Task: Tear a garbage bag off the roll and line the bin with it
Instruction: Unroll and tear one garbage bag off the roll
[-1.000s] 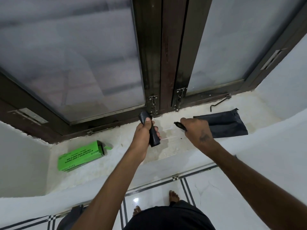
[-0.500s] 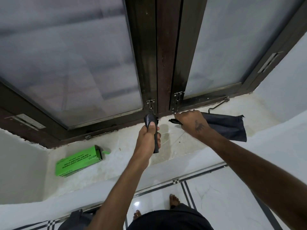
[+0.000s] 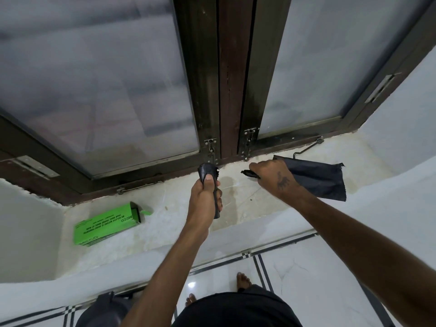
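Floor tiles (image 3: 306, 279) and bare feet lowest. Left hand (image 3: 203, 197) is gripped around the roll (image 3: 207, 172); right hand (image 3: 271, 178) is closed on the torn bag (image 3: 316, 179), carried slightly further right than a second ago, gap widened. On the sill (image 3: 165, 232), a green box (image 3: 106, 224) is marked "BECO". Window (image 3: 224, 79) beyond.

Dim, even light filters through the frosted window panes (image 3: 99, 74), leaving the pale sill (image 3: 247, 204) and walls a flat grey-white with only faint, soft shadows beneath the arms. A small bright glare spot sits on the glossy floor tiles (image 3: 191, 284). The wide-angle lens bows the dark window frame (image 3: 236, 79) and splays the scene outward at the edges, while detail looks soft and slightly smeared throughout.
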A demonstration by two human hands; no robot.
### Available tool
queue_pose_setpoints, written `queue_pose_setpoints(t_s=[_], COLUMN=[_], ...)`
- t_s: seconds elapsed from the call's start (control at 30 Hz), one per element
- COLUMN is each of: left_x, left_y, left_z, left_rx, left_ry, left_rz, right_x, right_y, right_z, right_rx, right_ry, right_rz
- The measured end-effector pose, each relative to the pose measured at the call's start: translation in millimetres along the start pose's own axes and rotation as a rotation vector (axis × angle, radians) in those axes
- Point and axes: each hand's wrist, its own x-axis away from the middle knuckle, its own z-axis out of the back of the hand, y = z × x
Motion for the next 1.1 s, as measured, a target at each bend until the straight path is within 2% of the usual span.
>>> queue_pose_setpoints(t_s=[0.13,0.63,0.7,0.8,0.83,0.9,1.0,1.1], left_x=[0,-3,-3,-6,-5,-4,-5,-2], left_y=[-5,-26,-36,-44,-40,-27,-20,-25], left_z=[0,6,21,101,126,147,115,80], left_rx=[-0.054,-0.181,-0.333,-0.465,-0.436,-0.318,-0.187,0.081], left_ry=[0.043,0.124,0.189,0.43,0.477,0.461,0.325,0.198], left_rz=[-0.04,-0.058,-0.131,-0.242,-0.264,-0.278,-0.199,-0.052], right_x=[-2,14,15,14,13,12,14,12], right_y=[-1,-11,-9,-8,-8,-8,-9,-21], right_z=[-6,-37,-38,-38,-38,-36,-32,-23], right_rx=[-0.022,-0.015,-0.005,-0.013,-0.018,-0.02,-0.028,-0.069], right_ry=[-0.031,0.011,0.033,0.085,0.105,0.121,0.151,0.157], right_rz=[-0.015,-0.057,-0.053,-0.05,-0.044,-0.038,-0.064,-0.134])
